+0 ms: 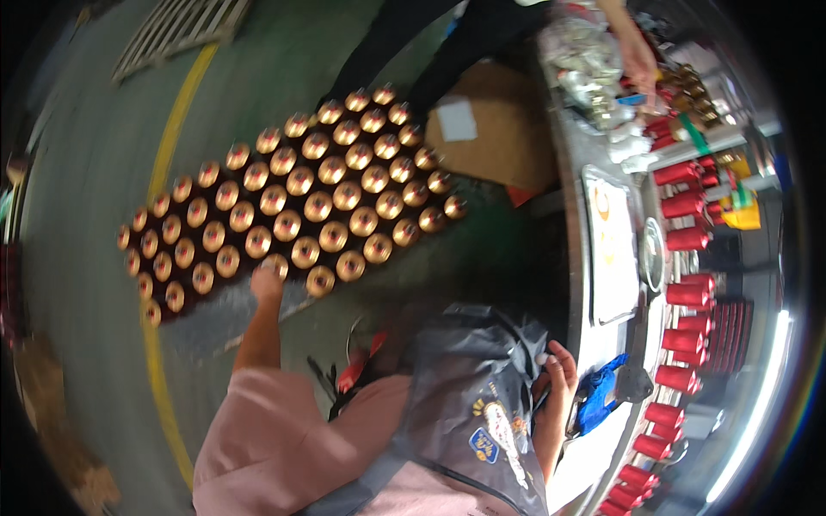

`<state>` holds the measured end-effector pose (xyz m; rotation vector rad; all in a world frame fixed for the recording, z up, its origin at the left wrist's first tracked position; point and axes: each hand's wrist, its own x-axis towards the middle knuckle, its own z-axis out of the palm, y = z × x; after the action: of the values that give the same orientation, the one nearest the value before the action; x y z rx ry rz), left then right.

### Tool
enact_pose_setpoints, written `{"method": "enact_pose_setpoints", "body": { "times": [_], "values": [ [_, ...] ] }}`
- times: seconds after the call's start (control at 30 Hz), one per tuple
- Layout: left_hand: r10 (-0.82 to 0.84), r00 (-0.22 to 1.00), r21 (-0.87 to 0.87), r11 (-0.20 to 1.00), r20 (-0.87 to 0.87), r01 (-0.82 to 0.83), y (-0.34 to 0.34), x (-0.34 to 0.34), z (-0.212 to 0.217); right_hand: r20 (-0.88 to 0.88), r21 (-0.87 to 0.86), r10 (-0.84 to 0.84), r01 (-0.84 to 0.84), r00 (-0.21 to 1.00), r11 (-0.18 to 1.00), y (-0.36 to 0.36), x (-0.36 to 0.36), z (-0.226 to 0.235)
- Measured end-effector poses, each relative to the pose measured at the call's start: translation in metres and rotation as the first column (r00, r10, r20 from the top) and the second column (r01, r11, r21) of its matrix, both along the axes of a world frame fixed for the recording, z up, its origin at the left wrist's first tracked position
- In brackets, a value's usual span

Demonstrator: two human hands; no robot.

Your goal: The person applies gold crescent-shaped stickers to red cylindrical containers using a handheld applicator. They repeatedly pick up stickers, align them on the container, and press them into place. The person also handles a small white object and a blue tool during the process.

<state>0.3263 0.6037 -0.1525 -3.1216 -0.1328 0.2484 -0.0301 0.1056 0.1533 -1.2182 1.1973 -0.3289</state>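
My left hand (268, 284) reaches forward and its fingers are closed on a gold round-topped piece (275, 262) at the near edge of a large set. The set is several rows of similar gold pieces (318, 206) with dark centres, standing close together on a dark base low over the floor. My right hand (559, 374) is beside my dark apron (469, 396), at the edge of the workbench. Its fingers are loosely bent and apart, with nothing visible in them. A blue cloth or glove (600, 396) lies on the bench just right of it.
The workbench (578, 258) runs along my right, with a white-lined tray (611, 249) and a round dish (654, 254). Beyond it stand rows of red cylinders (684, 204). Another person's hand (637, 64) works at the far end. A cardboard sheet (490, 129) and wooden pallet (176, 34) lie farther off.
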Motion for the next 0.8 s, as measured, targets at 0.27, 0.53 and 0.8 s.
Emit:
{"method": "enact_pose_setpoints", "body": {
  "times": [0.27,0.53,0.8],
  "values": [
    [-0.045,0.993,0.052,0.998,0.113,0.039,-0.004,0.004,-0.001,0.116,0.098,-0.063,0.052,0.991,0.994,-0.013,-0.009,-0.001],
    [0.011,0.946,-0.270,0.959,0.325,0.082,-0.119,0.019,0.053,0.200,0.069,-0.143,0.132,0.969,0.989,-0.015,-0.041,-0.001],
    [-0.225,0.876,-0.537,0.716,0.427,0.446,-0.284,0.014,0.069,0.433,0.032,-0.147,0.148,0.889,0.988,-0.019,-0.071,-0.023]
  ]
}}
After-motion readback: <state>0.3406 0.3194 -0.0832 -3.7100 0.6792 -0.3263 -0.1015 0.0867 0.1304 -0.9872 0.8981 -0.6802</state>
